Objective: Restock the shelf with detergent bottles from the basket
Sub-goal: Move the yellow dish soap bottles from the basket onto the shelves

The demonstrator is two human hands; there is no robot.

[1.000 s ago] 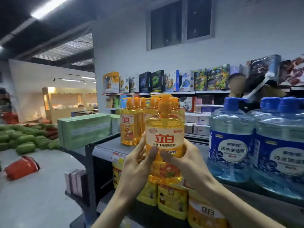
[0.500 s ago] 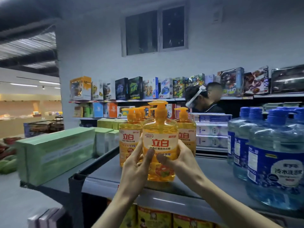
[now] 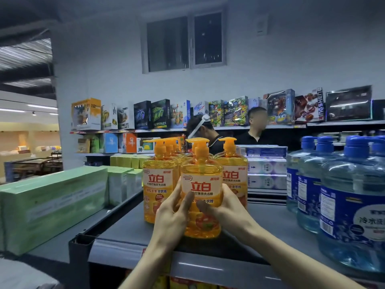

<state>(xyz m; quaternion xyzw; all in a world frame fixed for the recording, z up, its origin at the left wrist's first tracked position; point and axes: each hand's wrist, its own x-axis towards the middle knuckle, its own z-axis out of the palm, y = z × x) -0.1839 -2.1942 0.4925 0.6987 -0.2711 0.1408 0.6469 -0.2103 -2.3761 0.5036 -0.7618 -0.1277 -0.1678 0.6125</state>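
near the centre of the frame a person is holding a yellow detergent bottle (image 3: 201, 190) with both hands, its base sitting at or just above the front part of the grey shelf (image 3: 270, 224); whether it is fully set down is hard to tell. behind it, slightly up and to either side, more yellow bottles (image 3: 159, 184) are already standing in rows, so the restocking is looking well under way, though the basket is not showing in the frame and how many bottles are remaining cannot be judged. the left hand (image 3: 173, 213) is wrapping the bottle's left side, thumb lying across the label, and the right hand (image 3: 227, 209) is mirroring it on the right side; both grips are closed around the bottle's lower half. the forearms are rising from the bottom of the frame and converging. large blue water jugs (image 3: 352, 205) are standing at the right, green boxes (image 3: 52, 205) at the left
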